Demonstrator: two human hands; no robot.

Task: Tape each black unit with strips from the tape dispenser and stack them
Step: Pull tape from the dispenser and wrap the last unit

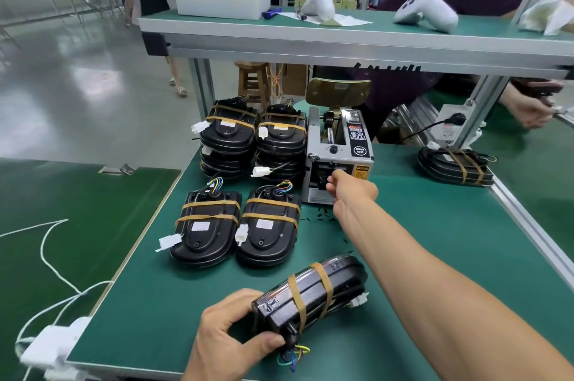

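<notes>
Head view: left hand (230, 334) grips twice-taped black unit (310, 293); right hand (351, 188) pinches at tape dispenser (338, 160).

Black unit (310, 293) banded twice in tan tape, tilted on edge near the tabletop's (435, 240) front. Two taped units (236, 230) flat side by side, two taller stacks (253, 139) behind. Grey tape dispenser (340, 160) upright just right of the stacks.

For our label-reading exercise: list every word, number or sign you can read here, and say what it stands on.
Tape dispenser, yellow sticker: a warning triangle sign; its wording is unreadable.
Dispenser control panel and round black sticker: too small.
White labels on the black units: blurred.
</notes>
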